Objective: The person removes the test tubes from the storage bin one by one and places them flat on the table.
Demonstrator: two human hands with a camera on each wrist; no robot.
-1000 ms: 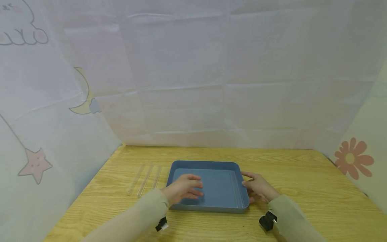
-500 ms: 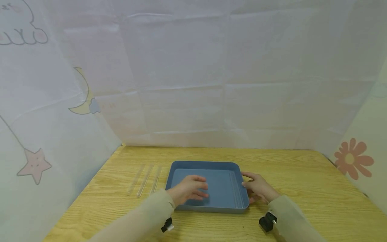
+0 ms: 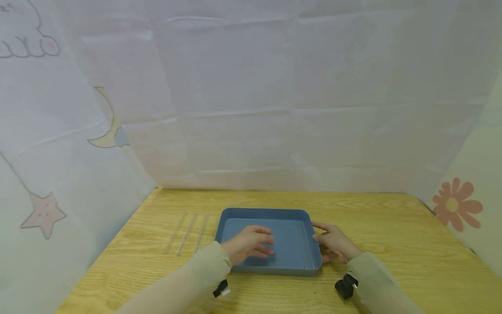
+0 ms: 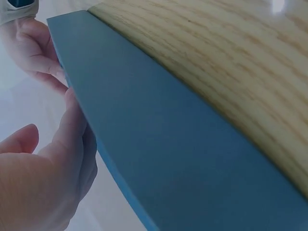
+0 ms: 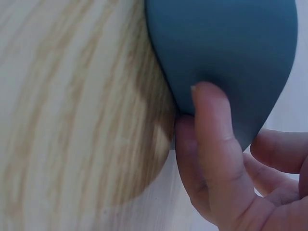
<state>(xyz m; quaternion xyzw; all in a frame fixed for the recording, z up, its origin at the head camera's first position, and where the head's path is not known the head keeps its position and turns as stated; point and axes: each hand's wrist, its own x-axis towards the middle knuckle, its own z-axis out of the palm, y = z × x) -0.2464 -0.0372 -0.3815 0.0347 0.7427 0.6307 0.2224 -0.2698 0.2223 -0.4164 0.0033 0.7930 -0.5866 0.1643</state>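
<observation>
A shallow blue rectangular tray (image 3: 274, 270) sits on the wooden table, with slender clear tubes (image 3: 306, 248) lying along the right side of its floor. My left hand (image 3: 250, 244) hovers over the tray's left half, fingers spread and loosely bent, holding nothing. In the left wrist view, the tray's outer front wall (image 4: 144, 110) partly hides the fingers of that hand. My right hand (image 3: 337, 245) holds the tray's right side, thumb at the rim. Fingers (image 5: 211, 110) of the right hand press on the outer wall in the right wrist view.
More clear tubes (image 3: 187, 235) lie side by side on the table (image 3: 376, 226), left of the tray. A pale printed sheet (image 3: 243, 87) hangs behind and on both sides. Each wrist carries a small black camera (image 3: 345, 286).
My left hand has shifted to the right over the tray, mostly in the first half second. My right hand stays at the tray's right side, and the tray keeps its place.
</observation>
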